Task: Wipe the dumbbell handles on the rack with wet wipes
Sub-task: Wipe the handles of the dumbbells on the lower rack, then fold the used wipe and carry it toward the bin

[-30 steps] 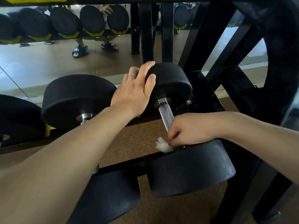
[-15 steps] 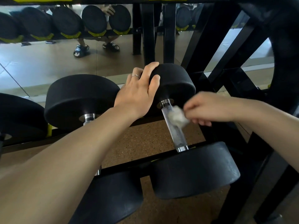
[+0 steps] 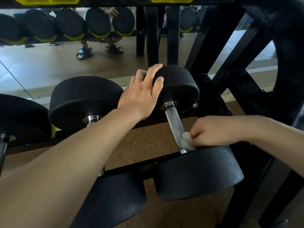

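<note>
The left hand (image 3: 142,92) is spread over the far head (image 3: 178,87) of the dumbbell, fingers draped on its top edge and the thumb on its near face; by the look of it that's there to steady the weight so it can't roll on the rack (image 3: 243,89) while the bar is rubbed. Just below and to the right of that hand the knurled handle (image 3: 175,124) runs down toward the near head (image 3: 197,171). The right hand (image 3: 212,131) comes in from the side with its fingers curled, pinching a bunched wet wipe (image 3: 186,139) against the handle's lower end, right above the collar. Low grip, wipe on the right flank of the bar: I'd judge that's the bottom of a stroke, and the upper stretch, bare between the two hands, can be covered from here. Off to the left hand's left sits the neighbouring dumbbell (image 3: 85,102), its handle mostly hidden behind the forearm.
</note>
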{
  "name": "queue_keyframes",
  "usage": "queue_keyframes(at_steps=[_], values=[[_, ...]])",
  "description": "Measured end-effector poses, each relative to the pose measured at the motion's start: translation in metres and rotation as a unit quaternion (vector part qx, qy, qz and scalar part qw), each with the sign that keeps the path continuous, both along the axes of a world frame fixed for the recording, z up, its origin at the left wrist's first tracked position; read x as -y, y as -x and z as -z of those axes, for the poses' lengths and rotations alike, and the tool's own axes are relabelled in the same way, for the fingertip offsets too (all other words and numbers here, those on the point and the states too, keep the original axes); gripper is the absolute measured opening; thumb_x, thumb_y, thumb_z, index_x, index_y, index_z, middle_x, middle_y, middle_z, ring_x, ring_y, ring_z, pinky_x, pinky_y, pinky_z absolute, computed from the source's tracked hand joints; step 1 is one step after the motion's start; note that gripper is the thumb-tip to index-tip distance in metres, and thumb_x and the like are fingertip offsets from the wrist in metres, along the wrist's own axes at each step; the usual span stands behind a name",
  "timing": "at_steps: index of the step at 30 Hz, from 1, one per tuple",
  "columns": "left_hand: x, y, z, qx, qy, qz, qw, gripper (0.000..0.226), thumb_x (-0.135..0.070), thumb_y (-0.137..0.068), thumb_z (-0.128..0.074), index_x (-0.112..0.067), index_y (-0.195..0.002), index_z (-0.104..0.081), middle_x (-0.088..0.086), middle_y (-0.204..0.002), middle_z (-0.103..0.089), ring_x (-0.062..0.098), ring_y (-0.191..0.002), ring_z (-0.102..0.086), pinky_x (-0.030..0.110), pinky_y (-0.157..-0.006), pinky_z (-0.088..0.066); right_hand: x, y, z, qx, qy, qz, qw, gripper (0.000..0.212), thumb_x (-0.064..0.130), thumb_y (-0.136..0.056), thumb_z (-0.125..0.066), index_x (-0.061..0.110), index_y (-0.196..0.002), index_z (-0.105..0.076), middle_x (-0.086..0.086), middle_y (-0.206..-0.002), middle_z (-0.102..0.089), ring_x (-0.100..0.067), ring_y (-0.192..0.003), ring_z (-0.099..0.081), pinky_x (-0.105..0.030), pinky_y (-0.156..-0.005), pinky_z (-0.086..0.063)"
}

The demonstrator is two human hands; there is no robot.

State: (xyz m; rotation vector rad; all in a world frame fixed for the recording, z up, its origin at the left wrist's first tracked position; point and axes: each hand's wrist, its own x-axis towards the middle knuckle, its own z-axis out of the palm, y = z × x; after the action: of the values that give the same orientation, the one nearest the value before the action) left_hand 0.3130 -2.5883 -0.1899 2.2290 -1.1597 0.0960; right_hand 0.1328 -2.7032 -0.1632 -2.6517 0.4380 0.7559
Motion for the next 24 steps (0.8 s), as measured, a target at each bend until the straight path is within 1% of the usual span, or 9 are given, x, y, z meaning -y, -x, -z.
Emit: queue_keyframes(at_steps=[2, 3, 5, 7, 11, 14, 16, 20, 24], values=[[0.000, 0.000, 0.000, -0.006, 0.001, 0.002, 1.000, 0.047, -0.049, -0.107, -0.019, -0.043, -0.154, -0.019, 0.002, -0.145, -0.037, 0.023, -0.132, -0.042, 0.046, -0.093, -0.048, 0.004, -0.002, -0.004, 0.071, -0.148, 0.093, 0.982, 0.025, 0.037, -0.076, -0.059, 0.015, -0.064, -0.063, 0.003, -0.059, -0.059, -0.014, -0.055, -0.051, -0.023, -0.048, -0.038], [0.000, 0.000, 0.000, -0.010, 0.001, 0.002, 1.000, 0.046, -0.049, -0.107, -0.019, -0.044, -0.153, -0.019, 0.002, -0.145, -0.037, 0.023, -0.131, -0.042, 0.047, -0.093, -0.048, 0.006, -0.006, -0.004, 0.134, -0.171, 0.124, 0.968, 0.019, 0.026, -0.083, -0.061, 0.012, -0.071, -0.065, 0.000, -0.063, -0.063, -0.015, -0.057, -0.055, -0.025, -0.049, -0.042], [0.000, 0.000, -0.001, -0.016, -0.002, 0.003, 1.000, 0.046, -0.050, -0.107, -0.019, -0.044, -0.153, -0.019, 0.002, -0.144, -0.037, 0.023, -0.131, -0.041, 0.049, -0.095, -0.047, 0.006, -0.016, 0.000, 0.248, -0.082, 0.132, 0.956, 0.018, 0.017, -0.093, -0.056, 0.015, -0.078, -0.064, -0.001, -0.069, -0.066, -0.013, -0.057, -0.058, -0.020, -0.050, -0.045], [-0.001, -0.001, -0.002, -0.022, -0.005, 0.005, 1.000, 0.046, -0.049, -0.107, -0.019, -0.044, -0.153, -0.019, 0.002, -0.143, -0.037, 0.024, -0.131, -0.041, 0.049, -0.097, -0.046, -0.001, -0.024, 0.009, 0.292, 0.012, 0.107, 0.950, 0.020, 0.016, -0.096, -0.050, 0.018, -0.078, -0.060, -0.001, -0.070, -0.062, -0.010, -0.055, -0.055, -0.017, -0.045, -0.040], [-0.001, 0.001, -0.001, -0.015, -0.002, 0.007, 1.000, 0.047, -0.049, -0.107, -0.019, -0.044, -0.154, -0.019, 0.002, -0.143, -0.038, 0.024, -0.130, -0.042, 0.049, -0.097, -0.046, -0.010, -0.019, 0.008, 0.175, 0.005, 0.065, 0.982, 0.020, 0.020, -0.092, -0.056, 0.016, -0.073, -0.059, -0.001, -0.073, -0.061, -0.014, -0.063, -0.056, -0.024, -0.054, -0.044], [-0.001, 0.000, -0.002, -0.017, -0.008, 0.003, 1.000, 0.047, -0.050, -0.107, -0.018, -0.045, -0.154, -0.018, 0.001, -0.143, -0.037, 0.022, -0.129, -0.041, 0.049, -0.095, -0.046, -0.025, -0.012, 0.006, 0.060, 0.010, -0.014, 0.998, 0.022, 0.022, -0.096, -0.054, 0.014, -0.078, -0.063, 0.000, -0.080, -0.059, -0.017, -0.077, -0.055, -0.018, -0.059, -0.038], [-0.002, 0.000, -0.003, -0.021, -0.013, 0.008, 1.000, 0.047, -0.050, -0.107, -0.017, -0.045, -0.154, -0.016, 0.001, -0.143, -0.036, 0.022, -0.130, -0.041, 0.048, -0.096, -0.046, -0.030, -0.010, 0.004, 0.016, -0.008, -0.016, 1.000, 0.027, 0.024, -0.098, -0.051, 0.009, -0.082, -0.067, -0.001, -0.079, -0.057, -0.015, -0.079, -0.054, -0.018, -0.062, -0.037], [-0.001, -0.003, -0.008, -0.038, -0.037, 0.031, 0.998, 0.049, -0.049, -0.108, -0.019, -0.044, -0.156, -0.013, 0.006, -0.150, -0.032, 0.028, -0.137, -0.037, 0.045, -0.104, -0.038, -0.030, -0.012, -0.004, -0.008, -0.057, 0.041, 0.998, 0.023, 0.032, -0.088, -0.060, 0.020, -0.069, -0.065, 0.004, -0.074, -0.061, -0.016, -0.079, -0.061, -0.032, -0.075, -0.047], [-0.008, -0.001, -0.021, -0.032, -0.095, 0.046, 0.994, 0.054, -0.051, -0.108, -0.020, -0.039, -0.159, -0.009, 0.011, -0.158, -0.029, 0.034, -0.144, -0.035, 0.051, -0.116, -0.033, -0.050, -0.022, -0.018, 0.058, -0.216, 0.091, 0.970, 0.016, 0.016, -0.085, -0.058, 0.013, -0.069, -0.060, 0.001, -0.062, -0.053, -0.014, -0.059, -0.048, -0.027, -0.052, -0.036]])
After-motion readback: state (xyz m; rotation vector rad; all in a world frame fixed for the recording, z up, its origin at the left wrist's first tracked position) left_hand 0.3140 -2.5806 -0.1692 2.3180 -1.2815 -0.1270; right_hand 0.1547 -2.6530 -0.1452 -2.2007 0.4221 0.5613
